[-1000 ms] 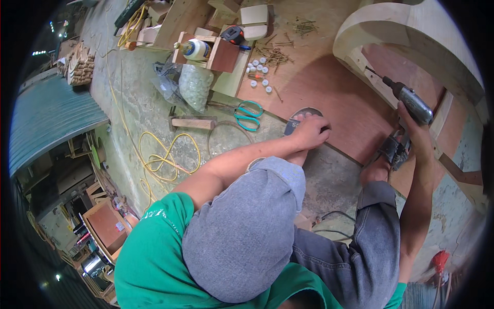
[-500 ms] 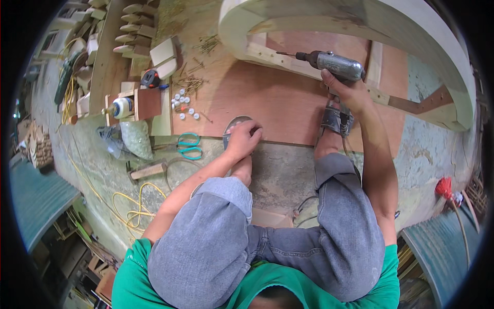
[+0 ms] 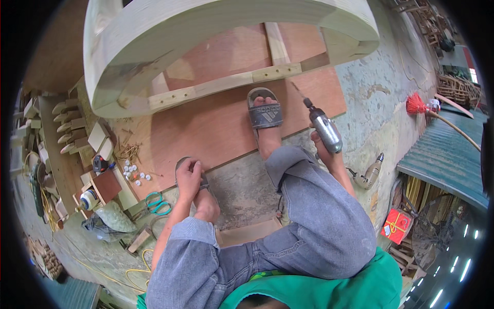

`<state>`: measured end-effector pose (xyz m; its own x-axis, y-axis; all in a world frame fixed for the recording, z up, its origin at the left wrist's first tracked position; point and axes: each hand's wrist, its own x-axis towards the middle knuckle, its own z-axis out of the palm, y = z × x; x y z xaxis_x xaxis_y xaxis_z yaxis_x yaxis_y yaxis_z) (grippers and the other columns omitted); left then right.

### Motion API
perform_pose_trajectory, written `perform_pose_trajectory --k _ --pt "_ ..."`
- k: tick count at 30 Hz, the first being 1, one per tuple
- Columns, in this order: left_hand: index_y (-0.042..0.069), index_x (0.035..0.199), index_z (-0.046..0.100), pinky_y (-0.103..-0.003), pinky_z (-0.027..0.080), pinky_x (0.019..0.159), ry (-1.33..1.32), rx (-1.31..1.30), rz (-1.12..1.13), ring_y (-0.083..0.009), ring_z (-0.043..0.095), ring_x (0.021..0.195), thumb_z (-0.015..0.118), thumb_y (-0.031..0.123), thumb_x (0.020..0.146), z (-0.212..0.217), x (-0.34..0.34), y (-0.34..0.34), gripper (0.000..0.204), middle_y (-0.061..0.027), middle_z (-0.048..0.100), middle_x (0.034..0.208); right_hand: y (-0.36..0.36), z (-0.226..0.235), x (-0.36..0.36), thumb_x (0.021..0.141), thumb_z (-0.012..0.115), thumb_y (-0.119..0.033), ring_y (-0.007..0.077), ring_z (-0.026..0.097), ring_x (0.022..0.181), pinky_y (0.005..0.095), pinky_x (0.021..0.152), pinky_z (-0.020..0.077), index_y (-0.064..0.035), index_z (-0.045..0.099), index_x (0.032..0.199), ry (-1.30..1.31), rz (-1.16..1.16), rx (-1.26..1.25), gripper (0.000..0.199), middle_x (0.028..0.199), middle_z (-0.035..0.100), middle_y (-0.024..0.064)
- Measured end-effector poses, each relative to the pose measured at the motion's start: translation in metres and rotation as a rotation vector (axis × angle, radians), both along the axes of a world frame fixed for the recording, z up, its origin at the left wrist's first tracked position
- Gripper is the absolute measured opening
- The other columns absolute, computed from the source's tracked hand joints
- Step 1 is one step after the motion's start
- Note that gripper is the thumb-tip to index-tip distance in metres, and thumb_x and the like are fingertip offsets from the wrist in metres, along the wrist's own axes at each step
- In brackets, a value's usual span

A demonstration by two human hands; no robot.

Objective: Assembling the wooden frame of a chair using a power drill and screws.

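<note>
My right hand (image 3: pixel 321 151) grips a silver and black power drill (image 3: pixel 326 132) to the right of my sandaled foot. Its long thin bit points up and left, apart from the wood. Beyond it stands a large curved frame of pale wood (image 3: pixel 226 31), with a straight rail (image 3: pixel 221 88) that has several holes along its face. My left hand (image 3: pixel 189 179) rests by my left sandal (image 3: pixel 181 164), fingers curled together. Whatever they may hold is hidden. Left of that hand, loose screws (image 3: pixel 129 152) and small white caps (image 3: pixel 135 174) lie on a reddish plywood sheet (image 3: pixel 206 134).
At left are teal-handled scissors (image 3: pixel 158 203), a hammer (image 3: pixel 139 240), a tape measure (image 3: pixel 100 164), a glue bottle (image 3: pixel 89 200) and a plastic bag (image 3: pixel 116 217). A second drill (image 3: pixel 369 175) lies on the floor at right, near a red box (image 3: pixel 396 225). A yellow cord (image 3: pixel 135 270) loops at lower left.
The view has swung to the right. My right hand has drawn the drill from above the rail back to the right of my foot. My left hand stays by the left sandal.
</note>
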<state>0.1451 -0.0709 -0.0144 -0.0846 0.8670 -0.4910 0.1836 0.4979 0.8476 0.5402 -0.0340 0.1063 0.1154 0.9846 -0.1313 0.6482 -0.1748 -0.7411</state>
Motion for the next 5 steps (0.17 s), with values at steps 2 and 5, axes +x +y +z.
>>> perform_pose_trajectory --k 2,5 --pt "0.000 0.092 0.062 -0.022 0.046 0.047 -0.011 -0.006 -0.005 -0.0094 0.059 0.061 0.056 0.012 0.089 0.004 0.002 0.001 0.013 -0.0041 0.061 0.073 -0.016 -0.014 0.014 0.080 0.071 -0.012 0.0216 0.060 0.080 0.0313 0.076 0.0481 -0.0024 0.058 0.108 -0.094 -0.188 0.144 0.032 0.091 0.063 0.0088" --pt "0.001 0.100 0.061 -0.022 0.048 0.048 0.005 -0.015 -0.020 -0.0092 0.059 0.062 0.055 0.013 0.090 -0.001 -0.003 -0.001 0.016 -0.0041 0.062 0.076 -0.028 -0.042 0.031 0.081 0.070 -0.015 0.0264 0.061 0.082 0.0333 0.076 0.0480 -0.0043 0.058 0.109 -0.182 -0.305 0.112 0.033 0.094 0.063 0.0103"
